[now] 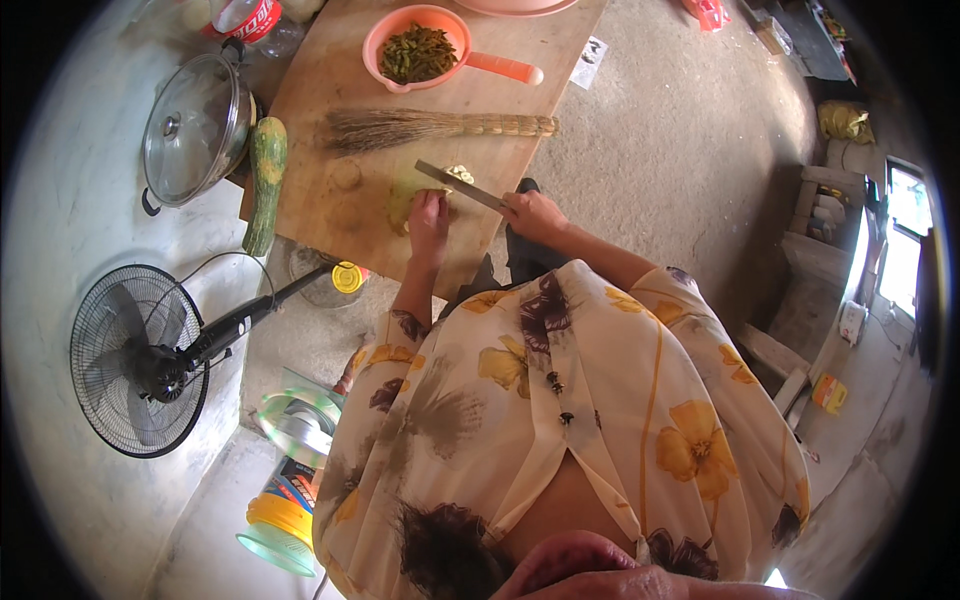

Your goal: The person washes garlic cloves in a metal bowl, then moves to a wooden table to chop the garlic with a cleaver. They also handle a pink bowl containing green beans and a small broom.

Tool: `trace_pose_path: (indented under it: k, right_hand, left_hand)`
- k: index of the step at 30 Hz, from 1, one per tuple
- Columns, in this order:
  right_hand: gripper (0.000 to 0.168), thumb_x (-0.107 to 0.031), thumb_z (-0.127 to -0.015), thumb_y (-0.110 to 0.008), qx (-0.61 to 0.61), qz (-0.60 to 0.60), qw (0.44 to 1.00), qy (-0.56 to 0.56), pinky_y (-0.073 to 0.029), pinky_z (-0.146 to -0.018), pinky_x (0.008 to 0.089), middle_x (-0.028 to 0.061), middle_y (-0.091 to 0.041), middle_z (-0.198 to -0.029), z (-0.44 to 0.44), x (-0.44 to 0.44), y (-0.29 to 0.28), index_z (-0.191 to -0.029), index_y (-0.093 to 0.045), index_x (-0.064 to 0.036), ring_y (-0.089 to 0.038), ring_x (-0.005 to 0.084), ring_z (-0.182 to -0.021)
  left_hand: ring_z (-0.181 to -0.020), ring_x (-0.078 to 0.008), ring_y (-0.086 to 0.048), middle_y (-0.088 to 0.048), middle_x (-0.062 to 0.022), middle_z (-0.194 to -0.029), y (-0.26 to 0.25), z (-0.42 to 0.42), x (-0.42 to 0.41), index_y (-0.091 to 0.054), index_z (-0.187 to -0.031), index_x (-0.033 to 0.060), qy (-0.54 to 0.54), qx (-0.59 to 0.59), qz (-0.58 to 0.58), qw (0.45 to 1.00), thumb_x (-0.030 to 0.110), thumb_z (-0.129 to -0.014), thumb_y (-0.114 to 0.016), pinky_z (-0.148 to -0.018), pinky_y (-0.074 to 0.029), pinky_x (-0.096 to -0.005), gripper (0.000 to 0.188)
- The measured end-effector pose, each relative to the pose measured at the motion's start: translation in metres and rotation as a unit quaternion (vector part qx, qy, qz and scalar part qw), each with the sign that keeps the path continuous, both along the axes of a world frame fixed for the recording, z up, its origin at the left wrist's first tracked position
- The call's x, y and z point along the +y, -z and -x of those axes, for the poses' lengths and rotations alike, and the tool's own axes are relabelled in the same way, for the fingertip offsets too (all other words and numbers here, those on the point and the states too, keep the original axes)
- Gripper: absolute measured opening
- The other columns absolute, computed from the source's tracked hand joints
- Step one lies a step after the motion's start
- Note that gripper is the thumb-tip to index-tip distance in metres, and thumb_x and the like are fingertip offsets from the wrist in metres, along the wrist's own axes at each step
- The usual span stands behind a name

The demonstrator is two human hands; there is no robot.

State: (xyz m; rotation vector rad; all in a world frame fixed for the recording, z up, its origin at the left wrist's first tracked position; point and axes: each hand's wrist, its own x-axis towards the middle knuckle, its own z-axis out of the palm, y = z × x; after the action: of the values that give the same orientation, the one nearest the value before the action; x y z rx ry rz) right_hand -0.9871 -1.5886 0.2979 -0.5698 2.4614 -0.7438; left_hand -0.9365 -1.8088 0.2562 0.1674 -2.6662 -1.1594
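My right hand (536, 214) grips the handle of a kitchen knife (461, 184), whose blade reaches left across the wooden table (315, 187). Close below the blade, my left hand (429, 214) has its fingers bunched on a small pale piece of food (445, 191), mostly hidden by the fingertips. Pale cut slices (459, 174) lie in a small heap just beyond the blade. Behind them a straw hand broom (442, 124) rests crosswise. Farther back stands a pink plastic ladle (416, 85) with an orange handle, holding dark green chopped vegetables (418, 54).
Left of the table are a lidded glass-topped pan (187, 131) and a long green squash (266, 184). A black electric fan (142, 360) stands by the wall, its pole reaching toward the table. Stacked plastic containers (281, 517) sit low at the left. Wooden shelving (821, 202) is at the right.
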Motion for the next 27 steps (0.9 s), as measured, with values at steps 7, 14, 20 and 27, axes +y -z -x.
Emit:
trace_pose_path:
  k: [7,14,20,27]
  right_hand:
    - [0.026,-0.028,-0.094,-0.051,0.000,-0.061,0.998,-0.034,-0.052,-0.066,0.0537,0.0235,-0.066,-0.075,-0.002,-0.004,-0.012,-0.089,-0.061,-0.004,-0.065,0.0442,-0.074]
    - [0.025,-0.023,-0.094,-0.048,-0.018,-0.086,0.995,-0.054,-0.054,-0.068,0.0528,0.0241,-0.067,-0.079,0.000,-0.008,-0.017,-0.091,-0.061,-0.001,-0.067,0.0427,-0.076]
    - [0.021,-0.019,-0.091,-0.049,-0.028,-0.105,0.993,-0.055,-0.055,-0.068,0.0507,0.0236,-0.068,-0.085,-0.003,-0.013,-0.008,-0.095,-0.061,-0.001,-0.069,0.0413,-0.080]
    - [0.027,-0.026,-0.092,-0.052,0.001,-0.004,1.000,-0.013,-0.056,-0.071,0.0503,0.0255,-0.067,-0.087,0.002,0.000,0.012,-0.093,-0.065,-0.003,-0.067,0.0426,-0.082]
  left_hand:
    - [-0.080,-0.0368,-0.062,-0.063,-0.0154,-0.088,0.010,0.000,0.000,-0.064,-0.092,0.0047,-0.008,0.036,0.004,0.999,0.001,-0.085,-0.061,-0.069,-0.050,-0.0426,0.008]
    - [-0.082,-0.0369,-0.063,-0.064,-0.0158,-0.090,0.001,0.004,0.003,-0.065,-0.092,0.0039,0.002,0.013,-0.002,1.000,0.002,-0.085,-0.062,-0.070,-0.050,-0.0430,0.008]
    - [-0.077,-0.0362,-0.062,-0.062,-0.0158,-0.084,0.016,-0.003,-0.007,-0.063,-0.089,0.0037,0.006,0.009,0.037,0.999,0.007,-0.088,-0.057,-0.067,-0.049,-0.0431,0.007]
    - [-0.077,-0.0388,-0.060,-0.060,-0.0163,-0.083,0.008,0.000,-0.004,-0.062,-0.089,0.0036,0.020,0.038,0.022,0.999,0.006,-0.088,-0.057,-0.066,-0.048,-0.0439,0.005]
